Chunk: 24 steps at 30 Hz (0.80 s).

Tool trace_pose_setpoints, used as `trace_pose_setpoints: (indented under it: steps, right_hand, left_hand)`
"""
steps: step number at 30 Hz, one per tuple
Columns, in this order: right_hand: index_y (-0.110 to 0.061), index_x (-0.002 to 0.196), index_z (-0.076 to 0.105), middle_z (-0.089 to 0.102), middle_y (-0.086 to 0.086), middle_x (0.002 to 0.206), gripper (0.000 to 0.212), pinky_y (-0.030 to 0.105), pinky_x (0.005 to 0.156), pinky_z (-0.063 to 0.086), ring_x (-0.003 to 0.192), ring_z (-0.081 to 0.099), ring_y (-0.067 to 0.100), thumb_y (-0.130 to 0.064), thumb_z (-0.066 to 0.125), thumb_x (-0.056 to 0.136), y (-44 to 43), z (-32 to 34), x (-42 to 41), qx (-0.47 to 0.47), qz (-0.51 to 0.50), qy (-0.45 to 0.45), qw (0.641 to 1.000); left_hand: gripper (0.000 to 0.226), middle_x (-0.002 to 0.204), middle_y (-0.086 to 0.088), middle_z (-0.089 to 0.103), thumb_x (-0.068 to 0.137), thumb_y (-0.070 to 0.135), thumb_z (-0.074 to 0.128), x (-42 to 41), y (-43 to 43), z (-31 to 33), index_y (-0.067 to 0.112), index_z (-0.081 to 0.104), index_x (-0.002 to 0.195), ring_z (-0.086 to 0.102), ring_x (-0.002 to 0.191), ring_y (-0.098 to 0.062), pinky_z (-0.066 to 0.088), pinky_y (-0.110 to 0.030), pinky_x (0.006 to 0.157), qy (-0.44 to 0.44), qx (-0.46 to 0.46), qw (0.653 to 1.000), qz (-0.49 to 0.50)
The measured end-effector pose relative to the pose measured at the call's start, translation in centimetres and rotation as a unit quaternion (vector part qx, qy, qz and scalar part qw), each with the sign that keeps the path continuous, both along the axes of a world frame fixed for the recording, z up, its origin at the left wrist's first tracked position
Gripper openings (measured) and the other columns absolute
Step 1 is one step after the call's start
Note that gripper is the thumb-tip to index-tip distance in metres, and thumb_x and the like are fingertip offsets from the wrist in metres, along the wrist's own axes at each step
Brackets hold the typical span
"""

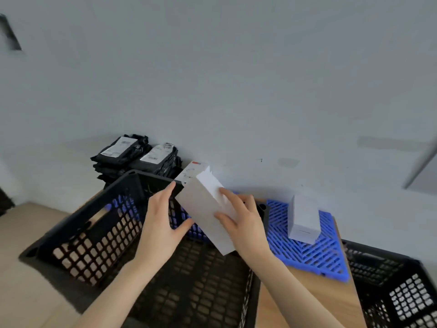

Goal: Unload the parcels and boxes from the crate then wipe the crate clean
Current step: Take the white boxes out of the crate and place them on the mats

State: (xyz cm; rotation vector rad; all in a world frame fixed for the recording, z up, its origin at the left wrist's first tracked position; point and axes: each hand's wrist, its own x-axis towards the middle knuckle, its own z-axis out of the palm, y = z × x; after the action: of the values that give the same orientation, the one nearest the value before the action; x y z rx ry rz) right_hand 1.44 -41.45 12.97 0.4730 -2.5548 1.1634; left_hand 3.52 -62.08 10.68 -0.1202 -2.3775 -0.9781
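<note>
Holding a white box (202,209) over the black crate (94,242), your right grip (246,223) clasps it; your straight-fingered left grip (160,221) touches it.

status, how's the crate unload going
Right hand grips white box above black crate, left hand touches its edge. Crate floor shows nothing else. Black parcels stacked at wall, second box on blue mat. Nothing blocking.
</note>
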Motion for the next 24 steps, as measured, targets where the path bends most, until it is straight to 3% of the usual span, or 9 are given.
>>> trace_pose_setpoints:
  steps: [2,4,6,9,12,15,19,22,24]
  right_hand:
    - [-0.046,0.136,0.043,0.041,-0.013,0.115,0.048,0.018,0.083,0.043,0.102,0.043,-0.006,-0.043,0.061,0.091,2.0,1.1,1.4,-0.086,-0.005,-0.008,0.996]
    - [-0.052,0.132,0.045,0.041,-0.019,0.112,0.046,0.008,0.074,0.040,0.101,0.042,-0.014,-0.044,0.062,0.090,4.2,1.9,2.7,-0.161,-0.016,-0.026,0.987]
    - [-0.055,0.130,0.046,0.045,-0.018,0.112,0.045,0.011,0.074,0.044,0.100,0.047,-0.008,-0.046,0.062,0.089,6.4,2.4,3.9,-0.224,-0.027,-0.050,0.973]
    - [-0.050,0.130,0.047,0.053,-0.013,0.117,0.044,0.027,0.080,0.052,0.100,0.056,0.006,-0.046,0.061,0.088,9.9,2.8,5.3,-0.289,-0.064,-0.071,0.953]
    - [-0.047,0.129,0.047,0.055,-0.011,0.115,0.040,0.017,0.065,0.050,0.092,0.060,0.001,-0.042,0.058,0.092,13.6,2.7,6.4,-0.333,-0.109,-0.085,0.933]
    - [-0.042,0.130,0.046,0.059,-0.011,0.111,0.037,0.009,0.054,0.045,0.080,0.060,-0.011,-0.033,0.055,0.096,17.0,2.0,6.8,-0.374,-0.144,-0.087,0.912]
    - [-0.043,0.134,0.040,0.056,-0.010,0.122,0.054,0.020,0.071,0.049,0.096,0.060,-0.004,-0.014,0.059,0.092,21.2,0.8,6.8,-0.401,-0.162,-0.094,0.897]
    - [-0.045,0.130,0.046,0.043,-0.008,0.132,0.063,0.040,0.090,0.053,0.116,0.054,0.009,-0.002,0.059,0.085,23.8,-0.5,5.9,-0.358,-0.171,-0.095,0.913]
    - [-0.040,0.137,0.044,0.040,-0.006,0.136,0.069,0.047,0.097,0.050,0.125,0.049,0.015,0.001,0.059,0.084,25.3,-1.6,4.5,-0.335,-0.175,-0.106,0.920]
  left_hand:
    - [0.095,0.136,0.019,0.032,0.075,0.039,0.080,2.2,3.1,0.5,0.049,0.019,0.147,0.039,0.125,0.006,0.042,-0.026,0.100,-0.030,0.042,0.997,-0.051]
    - [0.093,0.139,0.020,0.035,0.073,0.054,0.074,3.9,6.2,0.9,0.055,0.017,0.146,0.044,0.123,0.008,0.048,-0.026,0.096,-0.054,0.067,0.992,-0.095]
    - [0.092,0.141,0.025,0.035,0.071,0.061,0.071,5.0,9.3,1.0,0.060,0.015,0.143,0.046,0.121,0.010,0.050,-0.022,0.093,-0.058,0.086,0.987,-0.126]
    - [0.095,0.142,0.037,0.031,0.071,0.055,0.077,5.3,13.7,1.2,0.059,0.017,0.144,0.046,0.124,0.008,0.052,-0.021,0.090,-0.069,0.127,0.972,-0.183]
    - [0.105,0.143,0.031,0.036,0.067,0.039,0.088,4.8,18.0,1.3,0.060,0.020,0.144,0.050,0.124,0.003,0.057,-0.023,0.082,-0.105,0.184,0.943,-0.256]
    - [0.116,0.143,0.029,0.035,0.057,0.044,0.091,4.2,22.3,1.0,0.058,0.018,0.146,0.047,0.128,0.000,0.053,-0.028,0.094,-0.113,0.164,0.940,-0.279]
    - [0.117,0.143,0.028,0.034,0.053,0.043,0.091,2.6,26.9,-0.1,0.059,0.020,0.144,0.044,0.131,-0.001,0.048,-0.038,0.103,-0.145,0.184,0.930,-0.284]
    - [0.114,0.140,0.033,0.037,0.052,0.050,0.088,0.4,29.4,-1.1,0.066,0.017,0.139,0.048,0.122,0.004,0.050,-0.034,0.100,-0.176,0.176,0.927,-0.281]
    - [0.111,0.141,0.033,0.038,0.057,0.047,0.089,-1.7,30.6,-1.6,0.061,0.019,0.143,0.050,0.120,0.003,0.050,-0.034,0.100,-0.189,0.174,0.922,-0.288]
